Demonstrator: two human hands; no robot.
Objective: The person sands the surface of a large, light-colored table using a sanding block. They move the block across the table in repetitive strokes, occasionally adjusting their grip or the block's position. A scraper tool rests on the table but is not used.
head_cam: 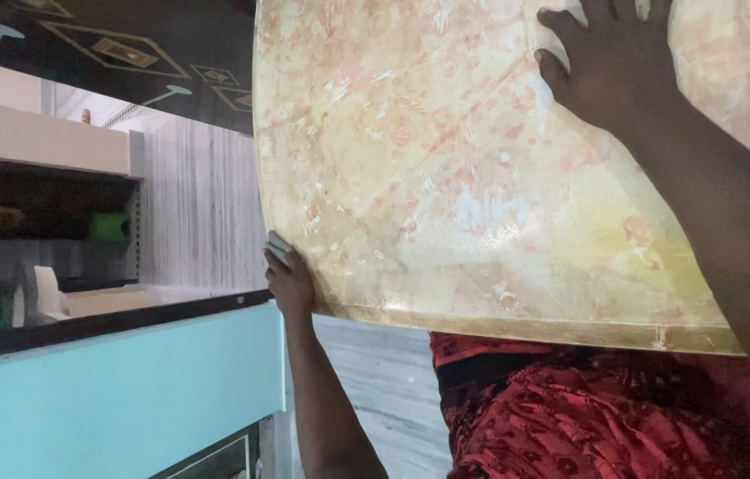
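Observation:
A large glossy sheet [446, 177] with a cream, yellow and pink marble pattern stands upright in front of me and fills most of the view. My left hand [289, 282] is at its lower left edge, fingers closed around a small pale grey block [277, 247] pressed against the sheet. My right hand [610, 62] lies flat on the upper right of the sheet with its fingers spread, holding nothing. A red patterned garment [588, 417] shows below the sheet's bottom edge.
A pale blue cabinet [118, 390] with a dark top stands at the left. Above it is a shelf [38, 142] with a green object [111, 228]. A grey streaked wall [202, 213] stands behind, with grey floor [384, 381] below and a dark patterned ceiling [126, 49] above.

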